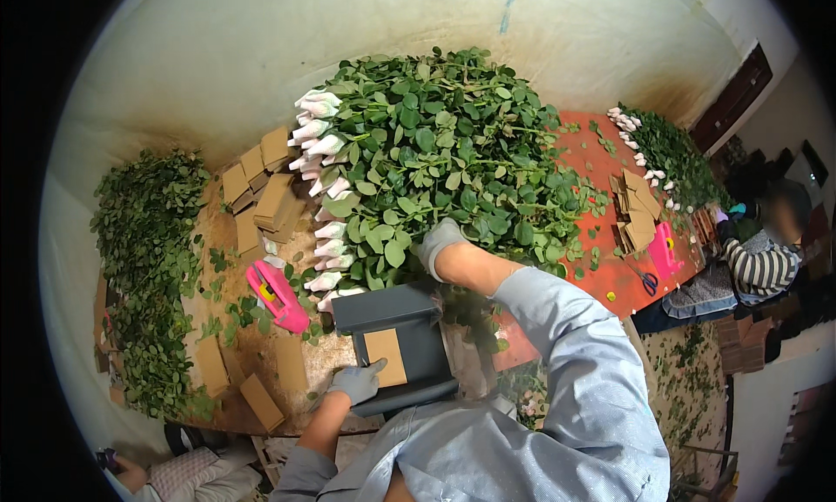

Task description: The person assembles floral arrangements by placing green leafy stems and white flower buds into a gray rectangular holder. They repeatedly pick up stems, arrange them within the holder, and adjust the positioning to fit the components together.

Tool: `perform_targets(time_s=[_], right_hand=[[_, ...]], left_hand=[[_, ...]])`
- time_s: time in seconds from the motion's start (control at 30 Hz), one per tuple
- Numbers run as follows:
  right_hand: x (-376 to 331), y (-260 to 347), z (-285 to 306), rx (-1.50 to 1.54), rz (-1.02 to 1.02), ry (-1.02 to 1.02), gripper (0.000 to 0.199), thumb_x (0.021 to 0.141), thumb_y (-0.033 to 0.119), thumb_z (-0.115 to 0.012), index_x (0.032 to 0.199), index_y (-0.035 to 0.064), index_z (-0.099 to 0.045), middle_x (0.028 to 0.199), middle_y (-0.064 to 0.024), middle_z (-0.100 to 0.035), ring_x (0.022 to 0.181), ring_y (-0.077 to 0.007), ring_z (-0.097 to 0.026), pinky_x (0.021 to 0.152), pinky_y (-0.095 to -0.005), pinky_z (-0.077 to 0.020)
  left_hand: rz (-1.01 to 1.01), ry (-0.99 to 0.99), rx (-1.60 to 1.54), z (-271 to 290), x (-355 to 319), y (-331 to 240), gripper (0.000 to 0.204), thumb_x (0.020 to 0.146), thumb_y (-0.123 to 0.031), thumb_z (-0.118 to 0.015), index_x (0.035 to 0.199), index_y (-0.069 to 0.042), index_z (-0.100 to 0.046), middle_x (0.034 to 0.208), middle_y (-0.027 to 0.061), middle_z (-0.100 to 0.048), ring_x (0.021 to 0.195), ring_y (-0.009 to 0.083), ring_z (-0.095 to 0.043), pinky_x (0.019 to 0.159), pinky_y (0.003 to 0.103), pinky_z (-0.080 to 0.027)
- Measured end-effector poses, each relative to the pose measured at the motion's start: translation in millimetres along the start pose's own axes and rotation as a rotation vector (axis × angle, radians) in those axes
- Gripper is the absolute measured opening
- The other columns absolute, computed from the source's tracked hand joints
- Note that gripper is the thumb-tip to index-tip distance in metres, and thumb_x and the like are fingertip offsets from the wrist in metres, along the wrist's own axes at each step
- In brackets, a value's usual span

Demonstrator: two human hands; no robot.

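Light-blue shirt sleeve right of open dark-grey box. Tan cardboard rectangle inside box; left grey-gloved hand touching it, can't tell if pinching. Right grey-gloved hand beyond box, at green leafy stems, finger closure hidden. Best steady cardboard rectangle lightly, avoid crushing stems.

Live: L grip, gloved, on cardboard pc in dark tray! R grip, gloved too, at the big leafy stem pile, wht wrapped heads along its L; pink tool on desk.
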State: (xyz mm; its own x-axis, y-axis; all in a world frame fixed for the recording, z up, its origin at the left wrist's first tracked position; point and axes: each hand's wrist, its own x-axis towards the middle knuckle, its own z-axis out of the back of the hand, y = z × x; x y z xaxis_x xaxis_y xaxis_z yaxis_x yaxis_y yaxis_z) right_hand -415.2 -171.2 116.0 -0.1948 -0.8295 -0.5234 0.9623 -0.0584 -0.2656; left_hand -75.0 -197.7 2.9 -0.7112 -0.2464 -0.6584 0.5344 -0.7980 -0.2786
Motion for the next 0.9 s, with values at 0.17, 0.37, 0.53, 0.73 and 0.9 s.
perform_targets(time_s=[0.17, 0.37, 0.53, 0.73, 0.9], right_hand=[[-16, -37, 61, 0.325, -0.005, -0.247, 0.038, 0.087, 0.028, -0.069, 0.118, 0.0077, -0.069, 0.123, -0.0148, -0.07, 0.115, -0.0315, -0.067, 0.093, -0.0415, -0.0552], [37, -51, 4, 0.446, -0.155, -0.322, 0.04, 0.092, 0.014, -0.059, 0.131, 0.0049, -0.06, 0.133, -0.0154, -0.062, 0.123, -0.033, -0.062, 0.098, -0.0452, -0.0515], [39, -33, -6, 0.396, -0.236, -0.409, 0.038, 0.092, 0.014, -0.06, 0.129, 0.0053, -0.061, 0.133, -0.0177, -0.06, 0.12, -0.0326, -0.063, 0.095, -0.0439, -0.0527], [21, -37, 0, 0.222, -0.125, -0.387, 0.026, 0.093, 0.014, -0.059, 0.118, 0.0072, -0.064, 0.108, -0.0125, -0.07, 0.101, -0.0306, -0.07, 0.084, -0.0417, -0.0577], [-25, -75, 34, -0.033, -0.228, -0.673, 0.021, 0.09, 0.017, -0.062, 0.11, 0.0136, -0.065, 0.104, -0.0087, -0.067, 0.098, -0.0269, -0.067, 0.08, -0.04, -0.0539]], left_hand=[[0.029, 0.014, -0.045, -10, -2, 6, 0.058, 0.096, -0.032, -0.045, 0.154, -0.036, -0.042, 0.111, 0.0222, -0.072, 0.095, 0.0424, -0.07, 0.088, 0.052, -0.053], [-0.026, -0.01, -0.011, -3, 1, 2, 0.056, 0.097, -0.03, -0.045, 0.153, -0.034, -0.044, 0.101, 0.0246, -0.072, 0.089, 0.0421, -0.07, 0.084, 0.053, -0.053], [-0.018, -0.028, -0.016, -2, -5, 1, 0.055, 0.096, -0.03, -0.047, 0.151, -0.034, -0.048, 0.093, 0.0242, -0.072, 0.083, 0.0422, -0.07, 0.08, 0.052, -0.054], [-0.046, -0.073, -0.004, -10, -3, 9, 0.056, 0.095, -0.028, -0.048, 0.152, -0.033, -0.048, 0.091, 0.023, -0.072, 0.08, 0.0414, -0.07, 0.078, 0.053, -0.054], [-0.057, -0.085, -0.015, -12, 0, 10, 0.058, 0.094, -0.028, -0.049, 0.152, -0.033, -0.048, 0.098, 0.0237, -0.073, 0.086, 0.0412, -0.071, 0.082, 0.052, -0.055]])
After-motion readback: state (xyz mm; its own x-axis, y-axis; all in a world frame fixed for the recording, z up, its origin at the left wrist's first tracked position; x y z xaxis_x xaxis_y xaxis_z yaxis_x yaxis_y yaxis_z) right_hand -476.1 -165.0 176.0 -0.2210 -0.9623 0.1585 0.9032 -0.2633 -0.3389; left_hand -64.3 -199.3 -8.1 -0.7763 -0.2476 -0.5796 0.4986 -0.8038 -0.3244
